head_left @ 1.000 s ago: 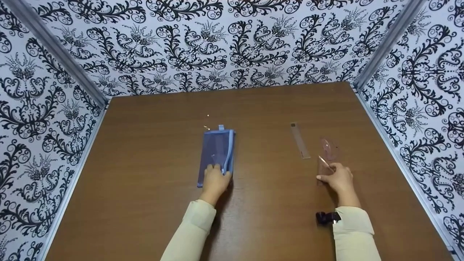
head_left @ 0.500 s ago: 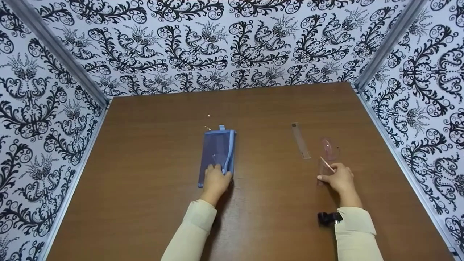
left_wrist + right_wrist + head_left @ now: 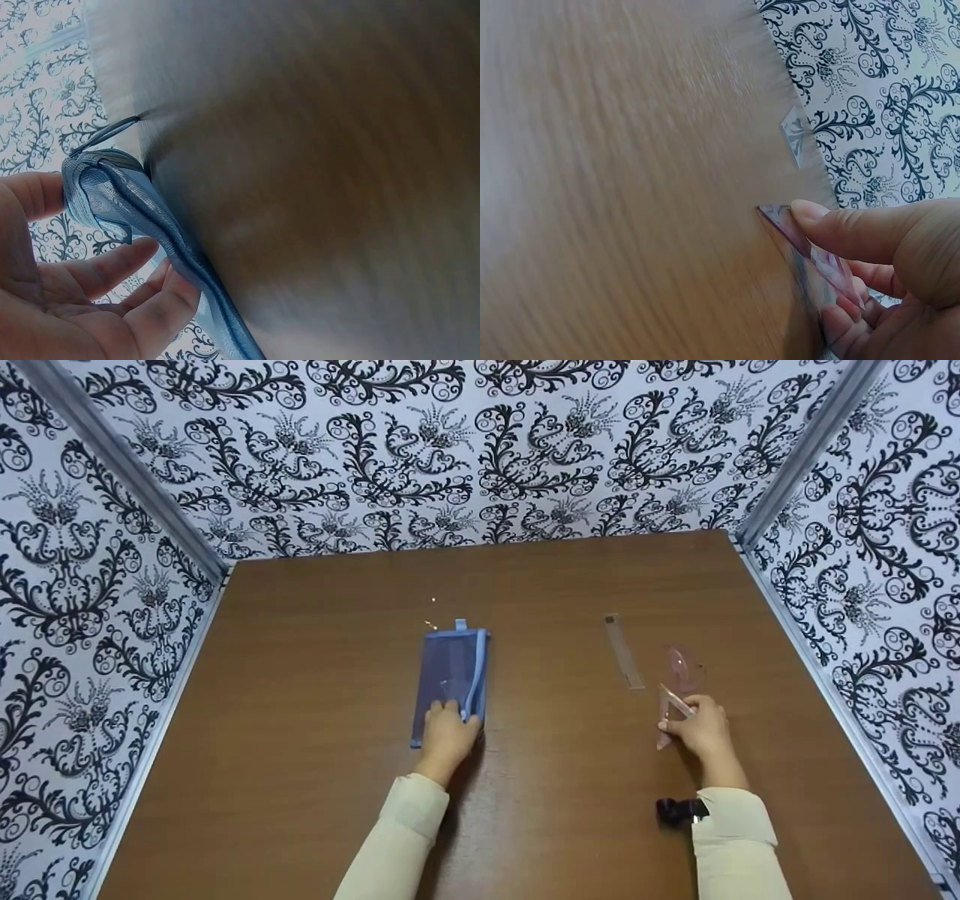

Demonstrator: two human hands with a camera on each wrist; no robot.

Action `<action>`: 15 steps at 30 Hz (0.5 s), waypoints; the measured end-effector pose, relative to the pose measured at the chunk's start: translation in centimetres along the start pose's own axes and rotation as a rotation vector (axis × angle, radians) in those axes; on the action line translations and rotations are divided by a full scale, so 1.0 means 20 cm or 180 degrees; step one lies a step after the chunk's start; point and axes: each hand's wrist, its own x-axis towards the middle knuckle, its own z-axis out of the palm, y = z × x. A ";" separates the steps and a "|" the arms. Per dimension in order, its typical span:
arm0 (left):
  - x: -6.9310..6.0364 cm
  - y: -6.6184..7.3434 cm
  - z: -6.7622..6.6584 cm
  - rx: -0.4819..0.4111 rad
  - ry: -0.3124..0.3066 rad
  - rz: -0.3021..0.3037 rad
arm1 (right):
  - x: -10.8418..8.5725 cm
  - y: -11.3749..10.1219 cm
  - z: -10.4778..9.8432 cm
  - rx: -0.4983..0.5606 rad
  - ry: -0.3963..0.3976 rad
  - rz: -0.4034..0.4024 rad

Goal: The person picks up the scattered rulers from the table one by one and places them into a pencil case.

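Note:
My left hand (image 3: 448, 737) grips the near end of a blue mesh zip pouch (image 3: 442, 667), which lies on the table. In the left wrist view the pouch's zipped edge (image 3: 176, 240) runs between the thumb and the fingers. Over at the right, my right hand (image 3: 705, 731) pinches a clear pinkish set square (image 3: 664, 716) by one side, thumb on one face and fingers on the other. The set square (image 3: 799, 234) is tilted in the right wrist view. Just beyond that hand lies a transparent pink protractor (image 3: 682, 667). A clear ruler (image 3: 624, 652) lies to the left of it.
All of this is on a brown wooden table (image 3: 337, 607). Patterned black-and-white walls (image 3: 480, 457) rise at the back and both sides, with grey metal strips at the corners. A black device (image 3: 679, 811) is strapped at the right cuff.
The set square has turned in my right fingers, so its open middle now shows more. My left hand and the pouch have stayed in place, as have the ruler and protractor.

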 end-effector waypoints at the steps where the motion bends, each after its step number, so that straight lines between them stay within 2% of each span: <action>1: 0.00 0.00 0.00 -0.0003 -0.0011 -0.0009 | 0.00 0.00 0.00 0.0022 0.0006 -0.0005; 10: 0.00 0.01 -0.01 -0.0033 -0.0088 -0.0055 | -0.02 -0.03 0.02 0.0186 0.0031 -0.0071; 15: 0.00 0.01 -0.01 -0.0024 -0.0074 -0.0049 | -0.01 -0.03 0.03 0.0384 -0.0017 -0.0002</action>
